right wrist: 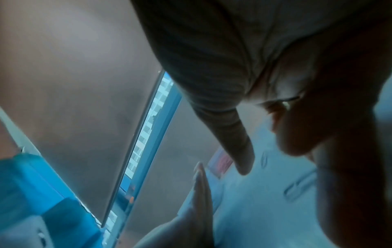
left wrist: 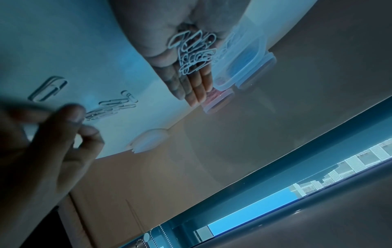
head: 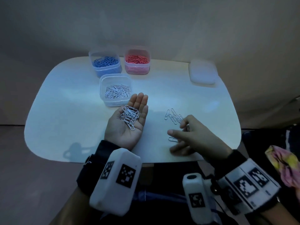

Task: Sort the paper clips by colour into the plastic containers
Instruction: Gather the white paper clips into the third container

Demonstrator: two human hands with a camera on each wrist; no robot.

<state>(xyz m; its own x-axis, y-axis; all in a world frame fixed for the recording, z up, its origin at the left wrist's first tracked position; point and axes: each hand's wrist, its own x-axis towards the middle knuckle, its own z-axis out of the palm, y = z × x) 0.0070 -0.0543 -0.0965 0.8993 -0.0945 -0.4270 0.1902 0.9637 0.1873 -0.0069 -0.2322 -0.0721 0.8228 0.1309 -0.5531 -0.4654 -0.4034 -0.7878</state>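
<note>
Right hand [head: 186, 135] low over the table [head: 65, 111], near edge. Fingers curled at the loose clips [head: 174, 116]; it seems to pinch one, though blur leaves that uncertain. One stray clip [head: 172, 139] lies just under the thumb.

Left hand [head: 128, 122] palm up beside it, fingers straight, carrying a heap of white clips [head: 129, 117]. No grip on them; they only rest there.

Beyond the left fingertips, the white tub [head: 116, 90], part filled. Behind it the blue tub [head: 105, 63] and red tub [head: 137, 61], both holding their colour. A lid [head: 203, 72] far right.

Likely step: gather the last white clips into the left palm, then tip the lot in the white tub. Best to keep the palm level and slightly cupped while loading, and to slide flat clips toward the table edge or lift them by a nail under one end. Tip close over the tub rim, since clips snag and scatter.

Head view gives the layout and tub colours. Left wrist view shows the heap tangled, reaching the finger bases. Right wrist view is blurred: palm, thumb, vague clips.
</note>
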